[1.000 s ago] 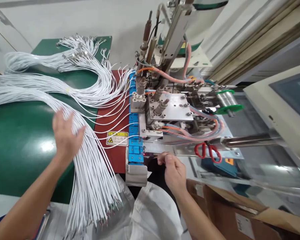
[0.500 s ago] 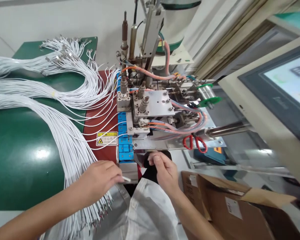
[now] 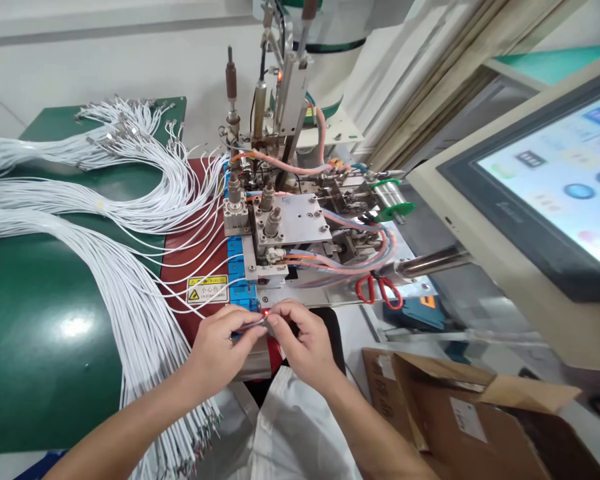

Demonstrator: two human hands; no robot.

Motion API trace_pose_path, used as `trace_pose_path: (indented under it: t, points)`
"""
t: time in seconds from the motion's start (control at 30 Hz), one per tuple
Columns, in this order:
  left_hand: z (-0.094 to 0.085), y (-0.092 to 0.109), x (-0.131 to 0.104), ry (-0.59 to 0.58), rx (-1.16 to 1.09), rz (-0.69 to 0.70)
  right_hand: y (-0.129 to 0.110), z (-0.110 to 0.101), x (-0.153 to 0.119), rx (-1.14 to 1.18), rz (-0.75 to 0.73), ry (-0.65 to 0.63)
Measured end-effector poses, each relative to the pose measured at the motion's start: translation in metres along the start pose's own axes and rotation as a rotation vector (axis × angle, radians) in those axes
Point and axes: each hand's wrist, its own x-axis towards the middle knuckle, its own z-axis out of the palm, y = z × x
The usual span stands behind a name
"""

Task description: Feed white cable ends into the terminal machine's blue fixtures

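Note:
My left hand [image 3: 225,343] is closed on the end of a white cable [image 3: 250,325], just in front of the blue clamp blocks [image 3: 243,293] of a machine. My right hand [image 3: 300,337] meets it there, thumb and fingers pinched at the cable's tip; whether they grip the wires or a tiny part, I cannot tell. A small red light glows beside the fingertips. Several white cables [image 3: 200,263] run from the clamp blocks leftward. Below my left forearm hangs a thick bundle of white cables [image 3: 145,327] with stripped, coloured ends.
A green table [image 3: 40,333] carries more cable bundles with metal connectors. Red-handled scissors [image 3: 380,290] lie at the machine's front edge, near a solder wire spool [image 3: 393,200]. A touchscreen [image 3: 555,173] stands at right, above an open cardboard box [image 3: 455,413].
My hands have come together at the front of the clamp blocks, the left bringing the cable end up and right. The red light now shows. The view has shifted slightly.

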Motion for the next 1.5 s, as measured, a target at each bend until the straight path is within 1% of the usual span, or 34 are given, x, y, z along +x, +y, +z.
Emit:
trace_pose_path:
  t: [0.1,0.17,0.23,0.27,0.33,0.43,0.5,0.63,0.73,0.93,1.03,1.13,1.23,1.3,1.37,1.5]
  points:
    - [0.002,-0.004,0.0,0.02,0.009,-0.001,0.002,0.005,0.001,0.081,0.093,0.014]
    - [0.002,-0.006,0.001,0.021,-0.035,-0.064,0.004,0.009,0.001,0.195,0.203,0.079]
    - [0.002,-0.006,0.002,0.051,-0.11,-0.142,0.005,0.012,0.0,0.25,0.268,0.16]
    - [0.003,-0.007,0.003,0.069,-0.144,-0.173,0.006,0.014,-0.001,0.233,0.261,0.19]
    - [0.003,-0.008,0.004,0.095,-0.193,-0.214,0.006,0.016,-0.003,0.139,0.181,0.211]
    - [0.006,-0.009,0.005,0.096,-0.244,-0.26,0.003,0.018,-0.004,0.006,0.046,0.218]
    - [0.007,-0.01,0.005,0.085,-0.269,-0.289,0.001,0.019,-0.003,-0.034,0.017,0.226]
    - [0.007,-0.009,0.005,0.041,-0.241,-0.286,-0.002,0.018,0.001,-0.062,0.024,0.18]
    - [0.006,-0.009,0.004,0.039,-0.222,-0.283,-0.002,0.018,0.002,-0.044,0.031,0.142]
    - [0.008,-0.009,0.003,0.065,-0.352,-0.32,0.002,0.028,0.0,0.105,0.109,0.153]
    - [0.007,-0.01,0.003,0.064,-0.376,-0.337,0.001,0.027,0.002,0.095,0.072,0.142]
    - [0.003,-0.009,0.004,0.028,-0.308,-0.283,-0.002,0.013,0.009,-0.019,-0.028,0.054]
    - [-0.002,-0.008,0.006,-0.061,-0.202,-0.196,-0.006,-0.002,0.016,-0.152,-0.134,-0.118]
    - [-0.004,-0.007,0.006,-0.107,-0.167,-0.168,-0.006,-0.006,0.018,-0.177,-0.15,-0.177]
    - [-0.003,-0.007,0.005,-0.076,-0.189,-0.181,-0.006,-0.003,0.016,-0.126,-0.104,-0.142]
    - [0.004,-0.009,0.001,0.05,-0.314,-0.254,-0.002,0.018,0.006,-0.012,0.009,0.045]
